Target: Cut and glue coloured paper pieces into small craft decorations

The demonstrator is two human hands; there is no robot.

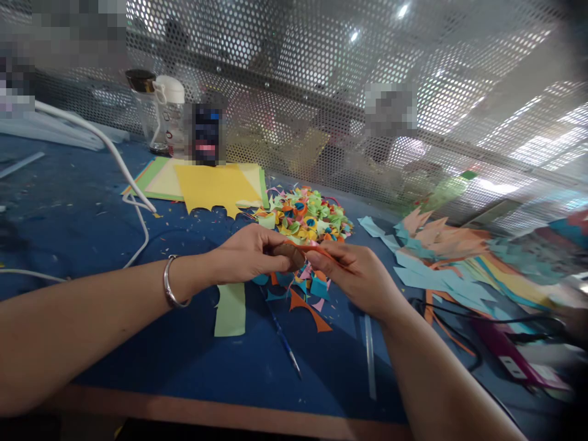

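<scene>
Orange paper piece [316,247]: one, centre of the frame, raised above the counter [160,367]. Handling, in my judgement: light, thin, quick to crease; best taken by the edges in a soft fingertip pinch. Hands: two. From my remote view, the right hand [361,274] pinches the paper's right part; the left hand [245,252] appears to pinch its left end, contact partly hidden. Bracelet [169,282]: one, left wrist. Drinking bottles [171,125]: two, upper left. Blue pen [280,334]: one, lower centre. Pale green paper strip [232,312]: one, left of the pen. Paper-scrap pile [303,214]: one, beyond the hands; pieces too many for me to count.
</scene>
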